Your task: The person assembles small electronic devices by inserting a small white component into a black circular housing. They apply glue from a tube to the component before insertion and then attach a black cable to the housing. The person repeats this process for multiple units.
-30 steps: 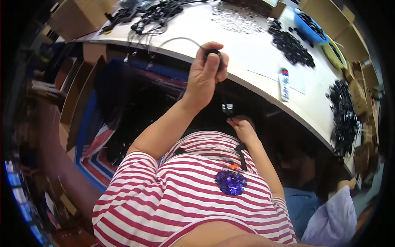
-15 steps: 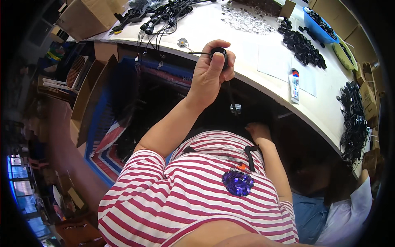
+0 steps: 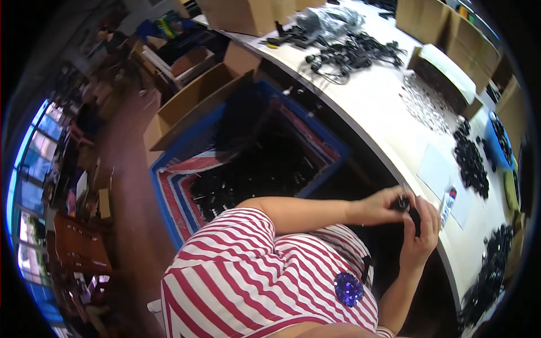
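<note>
In front of the table edge, my left hand (image 3: pixel 375 207) is closed on a small round black part (image 3: pixel 401 203), held between thumb and fingers. My right hand (image 3: pixel 424 228) is up against it, its fingers bent toward the thumb beside the black part. Motion blurs the fingertips, and whatever the right fingers pinch is hidden. A white tube (image 3: pixel 448 204) with a red and blue end lies on the table just beyond my right hand.
The white table (image 3: pixel 389 121) bears black cables (image 3: pixel 352 53), clear pieces (image 3: pixel 422 104), black round parts (image 3: pixel 470 160), a blue bowl (image 3: pixel 499 141) and a dark cable heap (image 3: pixel 490 270). A blue-rimmed bin (image 3: pixel 169 211) of black items and an open carton (image 3: pixel 197 104) stand left. Someone walks farther back.
My view has swung to the left. My right hand has come up from low near my lap to meet my left hand, which has come down from over the table edge with the black part.
</note>
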### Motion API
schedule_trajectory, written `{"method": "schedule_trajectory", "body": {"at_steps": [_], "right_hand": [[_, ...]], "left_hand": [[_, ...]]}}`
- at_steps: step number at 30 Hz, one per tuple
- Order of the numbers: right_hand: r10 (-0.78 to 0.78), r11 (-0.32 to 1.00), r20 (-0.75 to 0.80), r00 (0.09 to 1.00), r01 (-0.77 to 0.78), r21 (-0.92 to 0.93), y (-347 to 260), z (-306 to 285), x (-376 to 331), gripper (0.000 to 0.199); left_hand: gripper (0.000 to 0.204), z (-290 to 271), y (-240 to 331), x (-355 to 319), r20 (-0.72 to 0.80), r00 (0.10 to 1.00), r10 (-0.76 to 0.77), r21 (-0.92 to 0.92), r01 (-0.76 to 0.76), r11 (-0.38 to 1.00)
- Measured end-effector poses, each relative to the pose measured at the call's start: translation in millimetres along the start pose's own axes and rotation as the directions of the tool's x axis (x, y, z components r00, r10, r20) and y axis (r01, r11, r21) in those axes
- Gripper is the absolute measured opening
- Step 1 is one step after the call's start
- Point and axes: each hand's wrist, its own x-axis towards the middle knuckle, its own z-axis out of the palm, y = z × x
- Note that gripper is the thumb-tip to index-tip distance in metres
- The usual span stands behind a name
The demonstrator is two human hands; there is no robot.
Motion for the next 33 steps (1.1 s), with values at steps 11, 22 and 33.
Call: {"method": "schedule_trajectory", "body": {"at_steps": [11,22,33], "right_hand": [[0.024,0.944,0.128,0.991,-0.065,0.324,18.3,38.4,-9.7,0.009],[0.307,0.594,0.522,0.796,-0.588,0.549,32.8,25.2,-14.4,0.012],[0.206,0.636,0.643,0.738,-0.600,0.485,30.3,23.0,-11.6,0.015]], "left_hand": [[0.038,3.9,-26.4,-32.2,0.024,0.987,-0.161,-0.137,0.162,0.977],[0.029,-58.5,21.5,-15.5,-0.170,0.816,-0.553,0.097,0.572,0.814],[0.018,-64.4,53.1,4.6,0.073,0.828,-0.556,0.317,0.510,0.800]]}}
